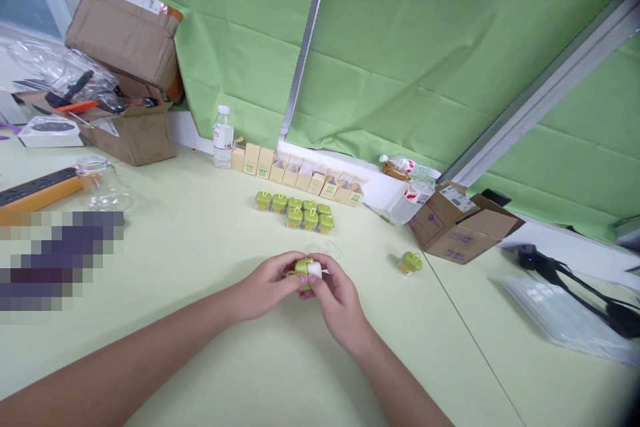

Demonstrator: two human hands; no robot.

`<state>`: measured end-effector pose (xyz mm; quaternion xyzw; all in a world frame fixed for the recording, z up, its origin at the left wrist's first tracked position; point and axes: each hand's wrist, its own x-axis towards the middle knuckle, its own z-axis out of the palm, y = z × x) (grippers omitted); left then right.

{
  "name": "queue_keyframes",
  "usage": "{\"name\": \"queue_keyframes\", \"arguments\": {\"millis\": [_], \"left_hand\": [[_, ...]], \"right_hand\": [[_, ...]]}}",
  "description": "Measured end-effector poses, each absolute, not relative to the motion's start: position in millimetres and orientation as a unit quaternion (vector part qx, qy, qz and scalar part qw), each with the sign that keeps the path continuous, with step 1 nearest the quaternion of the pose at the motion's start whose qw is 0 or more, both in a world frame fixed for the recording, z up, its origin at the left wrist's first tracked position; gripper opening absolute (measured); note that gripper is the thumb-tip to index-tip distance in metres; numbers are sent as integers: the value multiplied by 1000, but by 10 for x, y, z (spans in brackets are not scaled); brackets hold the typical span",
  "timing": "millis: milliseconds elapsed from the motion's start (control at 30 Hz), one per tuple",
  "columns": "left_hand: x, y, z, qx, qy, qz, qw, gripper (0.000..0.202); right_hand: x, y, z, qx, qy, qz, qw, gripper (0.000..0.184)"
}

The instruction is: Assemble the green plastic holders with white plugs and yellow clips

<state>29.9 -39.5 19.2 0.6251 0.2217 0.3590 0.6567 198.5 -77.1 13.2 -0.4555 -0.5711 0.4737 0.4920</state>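
Two hands, left hand, right hand, green cube pinched between fingertips

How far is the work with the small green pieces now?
Looks done: a group of green pieces stands together. In hand: the left hand and right hand both grip one green-and-white piece. Seemingly left: a single green piece lying apart on the right, and the row of small beige boxes behind the group.
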Motion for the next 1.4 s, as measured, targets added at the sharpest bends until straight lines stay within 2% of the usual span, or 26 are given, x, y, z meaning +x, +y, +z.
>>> {"name": "queue_keyframes", "arguments": {"millis": [233, 400, 567, 767, 900, 967, 1100, 1200, 1300, 1400], "left_hand": [[296, -369, 213, 611, 221, 378, 659, 23], [307, -369, 182, 601, 226, 377, 667, 21], [223, -290, 161, 552, 260, 407, 680, 23], [147, -238, 220, 512, 296, 425, 686, 33], [153, -211, 195, 530, 324, 430, 655, 36], [147, -177, 156, 563, 353, 441, 603, 37], [111, -120, 86, 653, 400, 435, 472, 29], [87, -133, 88, 715, 418, 399, 394, 28], [84, -172, 125, 743, 402, 386, 370, 28], [94, -201, 156, 740, 384, 383, 399, 38]], "right_hand": [[2006, -796, 169, -479, -612, 391, 493, 26], [1991, -811, 170, -495, -605, 387, 490, 23], [2133, -722, 186, -526, -551, 356, 541, 19], [2219, -646, 270, -538, -493, 416, 542, 29], [2142, -684, 232, -535, -525, 449, 486, 26], [2124, -707, 198, -547, -595, 394, 438, 25], [2157, -720, 140, -545, -737, 208, 342, 30], [2201, -694, 94, -544, -770, 135, 306, 33], [2230, -664, 52, -552, -776, 96, 289, 32], [2244, -657, 48, -552, -780, 73, 284, 32]]}}
